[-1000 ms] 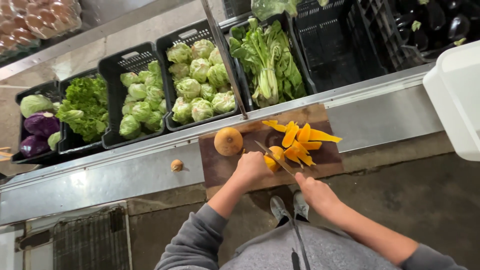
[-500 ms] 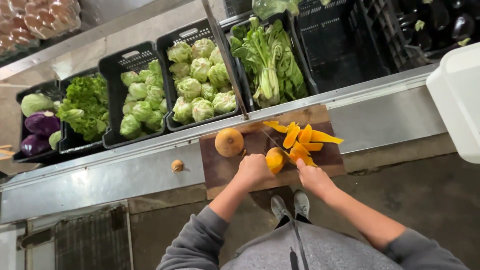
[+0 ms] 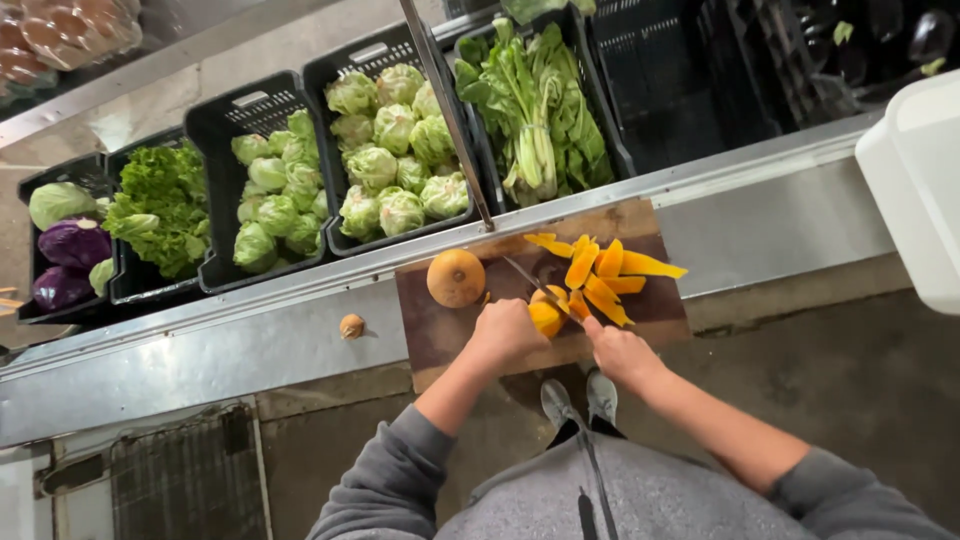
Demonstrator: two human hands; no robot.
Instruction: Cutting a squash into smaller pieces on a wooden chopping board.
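On the cutting board [image 3: 440,335], we found our left hand [image 3: 508,335] clenched on the orange squash piece [image 3: 547,316]; our right hand [image 3: 618,350], just right of it, gripped the knife [image 3: 530,278], blade angled across the piece.

Clear plastic-wrapped package [image 3: 60,40] of round orange-brown produce at 10 o'clock, top-left corner, partly cut off. Small white rectangular labels on black crate rims: one [image 3: 252,98] at 11 o'clock, one [image 3: 369,52] near 12. No signs or screens.
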